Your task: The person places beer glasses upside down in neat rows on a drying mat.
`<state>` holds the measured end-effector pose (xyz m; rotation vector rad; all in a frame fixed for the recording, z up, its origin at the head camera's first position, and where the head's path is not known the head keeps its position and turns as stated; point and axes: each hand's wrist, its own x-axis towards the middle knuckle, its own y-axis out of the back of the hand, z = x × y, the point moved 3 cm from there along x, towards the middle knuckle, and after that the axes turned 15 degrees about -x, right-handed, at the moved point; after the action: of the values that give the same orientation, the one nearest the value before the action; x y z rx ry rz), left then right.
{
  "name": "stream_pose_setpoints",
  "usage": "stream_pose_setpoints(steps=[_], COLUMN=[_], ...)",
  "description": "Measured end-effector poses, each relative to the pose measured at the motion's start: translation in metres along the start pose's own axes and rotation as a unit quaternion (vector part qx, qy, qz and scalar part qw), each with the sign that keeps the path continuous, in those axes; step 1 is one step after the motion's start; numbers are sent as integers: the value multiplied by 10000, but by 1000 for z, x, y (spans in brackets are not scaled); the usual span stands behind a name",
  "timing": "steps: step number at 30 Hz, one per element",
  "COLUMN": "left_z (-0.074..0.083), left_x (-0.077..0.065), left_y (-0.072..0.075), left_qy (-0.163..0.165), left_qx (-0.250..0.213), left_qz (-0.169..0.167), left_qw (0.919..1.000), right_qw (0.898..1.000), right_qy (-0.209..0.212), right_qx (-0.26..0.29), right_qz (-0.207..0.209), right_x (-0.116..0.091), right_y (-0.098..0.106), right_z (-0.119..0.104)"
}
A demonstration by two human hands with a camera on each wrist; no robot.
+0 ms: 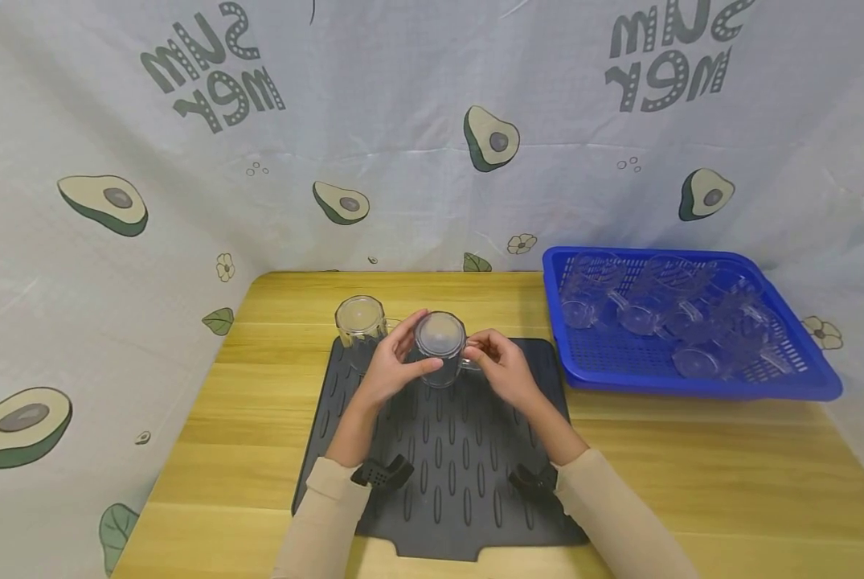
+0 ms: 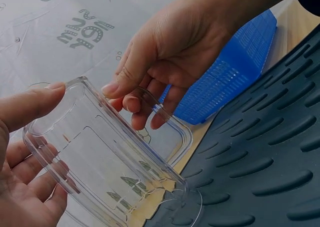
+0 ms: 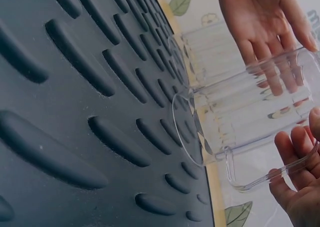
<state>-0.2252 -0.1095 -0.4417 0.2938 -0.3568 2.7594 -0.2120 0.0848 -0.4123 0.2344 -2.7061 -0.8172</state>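
A clear glass mug [image 1: 440, 338] is upside down over the back of the black ridged mat [image 1: 446, 498], its base facing up. My left hand [image 1: 388, 370] holds it round the body near the base, thumb on one side and fingers on the other. At the mug's right, my right hand [image 1: 502, 366] pinches the handle [image 2: 186, 139] between thumb and fingers. In the right wrist view the mug's rim [image 3: 187, 132] is close over the mat. Left of my left hand, a second clear mug [image 1: 360, 318] stands upside down at the mat's back left corner.
To the right on the wooden table [image 1: 229, 434], a blue plastic basket [image 1: 692, 389] holds several clear glass mugs [image 1: 641, 314] lying jumbled. A white curtain [image 1: 403, 96] printed with avocados hangs behind and at the sides of the table.
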Motion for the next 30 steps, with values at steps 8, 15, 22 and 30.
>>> stream_pose_setpoints(steps=[8, 15, 22, 30], left_z=[2, 3, 16, 23], left_x=[2, 5, 1, -12], left_y=[-1, -2, -6, -5], left_qy=[-115, -412, -342, -405], left_qx=[-42, -175, -190, -20], left_qz=[83, 160, 207, 271], left_qw=[9999, 9989, 9990, 9988], right_qw=[9998, 9997, 9995, 9988], right_qy=[-137, -175, -212, -211], right_qx=[119, -25, 63, -289], right_qz=[-13, -152, -210, -327], right_x=[6, 6, 13, 9], right_y=[-4, -2, -16, -16], right_z=[13, 6, 44, 50])
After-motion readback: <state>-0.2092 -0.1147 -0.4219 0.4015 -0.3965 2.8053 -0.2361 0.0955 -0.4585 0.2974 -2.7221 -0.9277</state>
